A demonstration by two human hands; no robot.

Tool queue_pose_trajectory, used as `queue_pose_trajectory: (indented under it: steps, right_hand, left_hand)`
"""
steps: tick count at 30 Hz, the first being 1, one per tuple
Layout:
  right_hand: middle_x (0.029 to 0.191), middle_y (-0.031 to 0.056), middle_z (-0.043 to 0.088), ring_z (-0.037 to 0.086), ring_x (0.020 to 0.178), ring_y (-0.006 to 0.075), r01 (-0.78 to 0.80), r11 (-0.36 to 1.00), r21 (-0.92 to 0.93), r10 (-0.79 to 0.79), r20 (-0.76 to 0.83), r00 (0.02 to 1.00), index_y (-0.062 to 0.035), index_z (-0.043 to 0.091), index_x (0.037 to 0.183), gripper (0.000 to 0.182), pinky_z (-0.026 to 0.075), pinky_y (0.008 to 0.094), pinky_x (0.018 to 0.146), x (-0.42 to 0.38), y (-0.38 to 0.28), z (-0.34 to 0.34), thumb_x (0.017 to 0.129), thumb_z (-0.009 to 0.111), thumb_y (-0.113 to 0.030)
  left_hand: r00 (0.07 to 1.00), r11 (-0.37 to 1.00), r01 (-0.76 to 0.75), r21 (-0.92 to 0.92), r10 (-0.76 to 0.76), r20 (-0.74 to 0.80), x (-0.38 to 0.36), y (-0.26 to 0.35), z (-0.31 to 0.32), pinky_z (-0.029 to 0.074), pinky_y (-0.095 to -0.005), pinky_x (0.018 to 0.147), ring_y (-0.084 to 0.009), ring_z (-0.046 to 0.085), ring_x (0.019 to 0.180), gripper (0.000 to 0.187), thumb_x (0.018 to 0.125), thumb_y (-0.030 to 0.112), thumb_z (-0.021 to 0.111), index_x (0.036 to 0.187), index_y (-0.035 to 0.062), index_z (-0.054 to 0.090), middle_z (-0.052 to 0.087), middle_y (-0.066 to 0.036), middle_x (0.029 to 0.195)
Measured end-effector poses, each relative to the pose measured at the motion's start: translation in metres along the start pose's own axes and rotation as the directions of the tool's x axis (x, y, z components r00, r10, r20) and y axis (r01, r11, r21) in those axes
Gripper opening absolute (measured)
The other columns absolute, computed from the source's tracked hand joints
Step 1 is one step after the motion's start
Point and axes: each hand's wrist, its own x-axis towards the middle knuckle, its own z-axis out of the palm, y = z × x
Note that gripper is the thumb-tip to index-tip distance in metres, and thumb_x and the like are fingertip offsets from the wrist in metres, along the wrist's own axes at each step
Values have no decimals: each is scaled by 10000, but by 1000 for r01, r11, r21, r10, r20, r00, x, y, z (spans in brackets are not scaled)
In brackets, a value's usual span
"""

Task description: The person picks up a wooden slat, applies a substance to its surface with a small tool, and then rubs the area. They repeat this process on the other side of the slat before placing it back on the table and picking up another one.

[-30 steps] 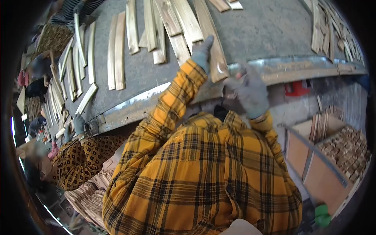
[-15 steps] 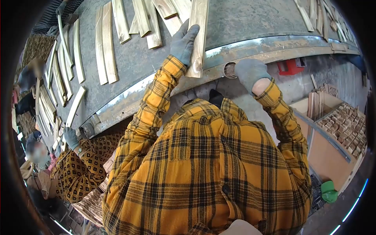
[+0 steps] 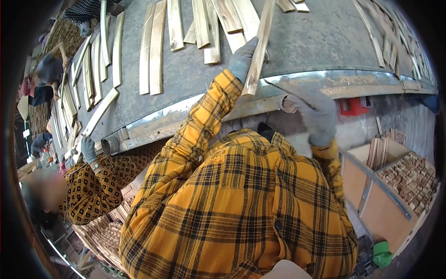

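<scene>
My left hand (image 3: 242,61), in a grey glove, is closed around a pale wooden slat (image 3: 259,56) tilted on its edge. The slat's lower end rests over the metal table edge. To its right, my gloved right hand (image 3: 318,114) is closed on a thin, dark, pointed tool (image 3: 275,85), whose tip points at the slat and stops short of it. What kind of tool it is, I cannot tell. Just left of this hand, a round pipe-like opening (image 3: 289,104) shows below the table edge. More slats (image 3: 200,25) lie beyond my left hand.
The grey metal table (image 3: 186,74) carries slats on both sides. At left a co-worker's gloved hand (image 3: 87,148) holds another slat (image 3: 100,116). A red bin (image 3: 353,107) stands under the table. At right is a wooden crate (image 3: 388,204) of stacked wood pieces (image 3: 411,179).
My right hand has come up from the round opening with a thin dark tool in it. My left hand has turned the slat from its flat face onto its edge.
</scene>
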Motion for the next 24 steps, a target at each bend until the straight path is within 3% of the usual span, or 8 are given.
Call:
queue_pose_trajectory:
  steps: [3, 6, 9, 12, 14, 17, 21, 24]
  right_hand:
    - [754, 37, 591, 543, 625, 182, -56, 998, 0, 56, -90, 994, -122, 694, 1042, 230, 444, 269, 562, -3, -3, 34, 822, 640, -79]
    - [741, 9, 579, 549, 627, 180, -28, 953, -300, 6, -75, 997, -198, 686, 1082, 309, 455, 278, 554, -4, -4, 40, 801, 646, -74]
    - [721, -13, 562, 557, 640, 181, 156, 827, -541, -209, -38, 977, -251, 678, 1093, 362, 465, 293, 542, -7, -10, 37, 773, 653, -83]
    - [729, -12, 564, 568, 663, 179, 138, 874, -467, -207, -100, 973, -241, 686, 1055, 346, 475, 303, 548, -6, -9, 31, 750, 653, -81]
    - [743, -11, 575, 573, 679, 177, 130, 844, -521, -222, -119, 968, -223, 686, 1040, 308, 477, 305, 554, -3, -4, 34, 765, 653, -89]
    - [755, -6, 585, 580, 694, 177, 84, 831, -550, -157, -87, 984, -198, 687, 1022, 255, 480, 303, 562, -7, 2, 43, 788, 653, -103]
    - [749, -4, 578, 579, 695, 181, -20, 899, -437, -54, -156, 986, -182, 685, 1027, 230, 480, 298, 560, -20, 4, 41, 808, 651, -118]
    - [755, -4, 581, 579, 698, 186, 53, 845, -531, -180, -190, 965, -181, 681, 1038, 228, 479, 305, 558, -11, -4, 32, 820, 647, -125]
  left_hand:
    - [997, 992, 64, -108, -59, 44, -2, 6, -2, 393, -199, 350, -102, 470, 413, 341, 947, 426, 480, 923, 99, 575, 523, -12, 619]
    - [993, 984, 95, -150, -83, 82, -4, 11, 1, 382, -206, 346, -101, 463, 409, 346, 947, 439, 470, 885, 108, 544, 511, -10, 616]
    - [987, 982, 92, -166, -68, 145, 2, 5, -5, 356, -221, 336, -96, 451, 398, 366, 949, 465, 446, 846, 118, 506, 490, -5, 608]
    - [987, 985, 95, -146, -74, 142, 6, 5, -3, 329, -232, 336, -90, 430, 391, 375, 955, 478, 419, 845, 126, 485, 469, 0, 609]
    - [989, 988, 106, -112, -93, 115, 7, 6, -2, 316, -236, 341, -86, 414, 390, 369, 962, 475, 402, 864, 129, 485, 460, 4, 614]
    - [986, 964, 134, -231, -105, 131, 12, 2, -8, 439, -220, 380, -117, 529, 456, 327, 929, 382, 530, 962, 65, 601, 582, -48, 640]
    - [984, 956, 105, -272, -61, 165, 14, 0, -11, 445, -216, 402, -115, 539, 476, 330, 916, 381, 556, 963, 59, 612, 586, -48, 640]
    - [993, 966, 113, -234, -100, 66, 18, -1, -11, 460, -208, 432, -112, 560, 509, 340, 907, 384, 573, 971, 54, 630, 605, -41, 671]
